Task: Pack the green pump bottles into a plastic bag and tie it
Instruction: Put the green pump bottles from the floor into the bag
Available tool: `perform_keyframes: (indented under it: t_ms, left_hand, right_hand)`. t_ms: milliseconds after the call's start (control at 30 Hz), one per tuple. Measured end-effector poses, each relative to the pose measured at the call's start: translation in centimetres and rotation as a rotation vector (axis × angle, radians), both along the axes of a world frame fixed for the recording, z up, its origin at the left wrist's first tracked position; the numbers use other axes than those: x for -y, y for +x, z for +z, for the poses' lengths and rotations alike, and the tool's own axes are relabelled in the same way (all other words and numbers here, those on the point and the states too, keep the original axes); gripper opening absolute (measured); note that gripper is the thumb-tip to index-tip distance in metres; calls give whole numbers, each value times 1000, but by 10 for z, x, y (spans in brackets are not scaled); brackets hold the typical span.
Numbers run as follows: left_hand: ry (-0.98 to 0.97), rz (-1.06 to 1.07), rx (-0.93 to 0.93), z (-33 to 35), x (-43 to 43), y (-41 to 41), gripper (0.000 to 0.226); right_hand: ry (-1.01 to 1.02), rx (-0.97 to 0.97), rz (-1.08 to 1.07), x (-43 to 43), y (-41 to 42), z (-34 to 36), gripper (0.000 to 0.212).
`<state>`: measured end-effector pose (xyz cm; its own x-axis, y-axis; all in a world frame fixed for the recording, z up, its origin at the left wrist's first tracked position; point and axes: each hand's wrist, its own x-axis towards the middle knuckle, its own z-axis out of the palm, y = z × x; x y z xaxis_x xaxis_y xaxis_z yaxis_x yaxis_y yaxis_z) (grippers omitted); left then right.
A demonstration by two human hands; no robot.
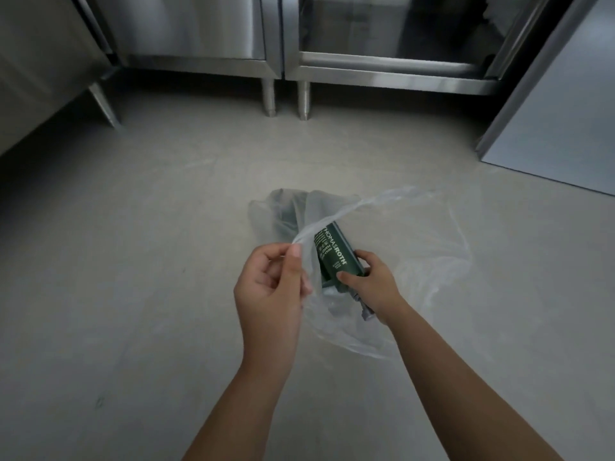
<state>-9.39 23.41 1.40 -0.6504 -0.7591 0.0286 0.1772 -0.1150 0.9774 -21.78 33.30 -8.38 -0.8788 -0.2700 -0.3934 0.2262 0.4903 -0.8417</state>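
Steel cabinets [199,34] on short legs stand at the far edge of the pale floor [133,261]. A clear plastic bag [432,261] lies crumpled on the floor. The left hand [269,287] pinches the bag's rim between thumb and fingers. The right hand [372,281] has its grip closed around a green pump bottle [336,257], base-first in the bag's mouth.

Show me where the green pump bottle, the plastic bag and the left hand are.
green pump bottle [336,252]: head view, on its printed label.
plastic bag [429,261]: head view, on its clear right side.
left hand [269,287]: head view, on the palm.
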Motion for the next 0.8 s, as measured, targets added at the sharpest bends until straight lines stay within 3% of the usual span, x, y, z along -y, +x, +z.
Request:
perform_keyframes:
  t_ms: [267, 467, 800]
  left_hand:
    - [8, 47, 41, -2, 4, 7, 17]
    - [-11, 86, 62, -4, 14, 14, 17]
    - [-24, 109, 68, -9, 11, 18, 17]
  right_hand:
    - [15, -81, 29, 35, -16, -25, 63]
    - [135, -211, 92, 53, -34, -25, 67]
    - [121, -325, 114, 41, -27, -21, 56]
